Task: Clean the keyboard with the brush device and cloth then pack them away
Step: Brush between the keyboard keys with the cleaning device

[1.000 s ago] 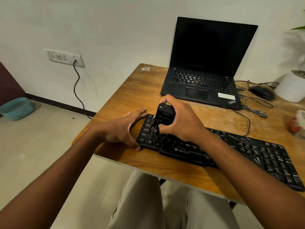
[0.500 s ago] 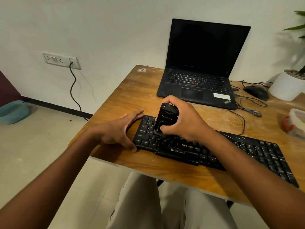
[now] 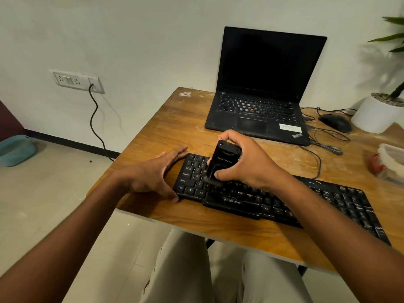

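The black keyboard point(image 3: 273, 197) lies on the wooden counter point(image 3: 175, 132). The right hand point(image 3: 244, 162) holds the black brush device point(image 3: 223, 164), fingers curled round it, bristles down on the keyboard's left keys. The left hand point(image 3: 153, 176) rests flat at the keyboard's left end, fingers straight and close together.

The table point(image 3: 166, 136) is seen to be of varnished wood, its grain scuffed and dusted white in places. The keyboard point(image 3: 328, 200) and brush device point(image 3: 223, 165) are finished in black plastic, the latter semi-glossy. The plant pot point(image 3: 376, 114) is presented as smooth, matt white.
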### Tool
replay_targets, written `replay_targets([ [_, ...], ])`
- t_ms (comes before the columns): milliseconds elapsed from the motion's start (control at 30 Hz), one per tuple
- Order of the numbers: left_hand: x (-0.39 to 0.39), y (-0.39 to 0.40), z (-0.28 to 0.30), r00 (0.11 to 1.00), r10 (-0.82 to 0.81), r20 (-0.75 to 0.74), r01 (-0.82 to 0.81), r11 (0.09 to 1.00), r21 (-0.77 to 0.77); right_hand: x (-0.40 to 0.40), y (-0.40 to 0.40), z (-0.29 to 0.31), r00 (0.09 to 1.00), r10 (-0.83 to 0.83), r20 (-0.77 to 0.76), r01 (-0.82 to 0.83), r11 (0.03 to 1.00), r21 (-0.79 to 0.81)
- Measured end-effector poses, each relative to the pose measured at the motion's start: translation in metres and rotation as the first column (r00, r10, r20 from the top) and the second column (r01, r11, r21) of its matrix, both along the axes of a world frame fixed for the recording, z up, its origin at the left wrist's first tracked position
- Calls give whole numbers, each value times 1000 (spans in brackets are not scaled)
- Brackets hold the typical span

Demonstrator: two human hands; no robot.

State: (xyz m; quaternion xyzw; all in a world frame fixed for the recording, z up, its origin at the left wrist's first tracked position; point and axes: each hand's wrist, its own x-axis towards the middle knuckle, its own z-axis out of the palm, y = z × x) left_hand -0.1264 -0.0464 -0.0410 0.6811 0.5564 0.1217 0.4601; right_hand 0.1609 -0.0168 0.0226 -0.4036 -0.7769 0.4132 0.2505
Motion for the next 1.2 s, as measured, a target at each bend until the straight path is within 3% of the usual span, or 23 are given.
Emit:
replay_targets([
  [267, 0, 0, 1, 1000, 10, -17, -10, 1000, -10, -3, -6, 4, 996, 75, 41, -70, 993, -98],
  [467, -1, 1, -1, 1000, 4, -11, -4, 1000, -12, -6, 2, 5, 996, -61, 57, 53, 990, 129],
  [667, -1, 1, -1, 1000, 8, -14, -8, 1000, -11, 0, -12, 2, 980, 186, 64, -183, 982, -50],
  [900, 1, 0, 0, 1000, 11, -1, -11, 1000, -15, -4, 2, 0, 992, -40, 122, 15, 980, 197],
  [967, 1, -1, 2, 1000, 5, 1, -5, 1000, -16, -4, -1, 1, 996, -40, 75, 25, 981, 194],
  [1100, 2, -1, 3, 1000, 11, -7, -11, 1000, -18, 0, -13, -4, 993, 108, 55, -111, 992, 63],
  [1200, 3, -2, 3, 1000, 19, -18, -20, 1000, -14, 6, -3, -6, 994, -9, 106, -5, 992, 127],
])
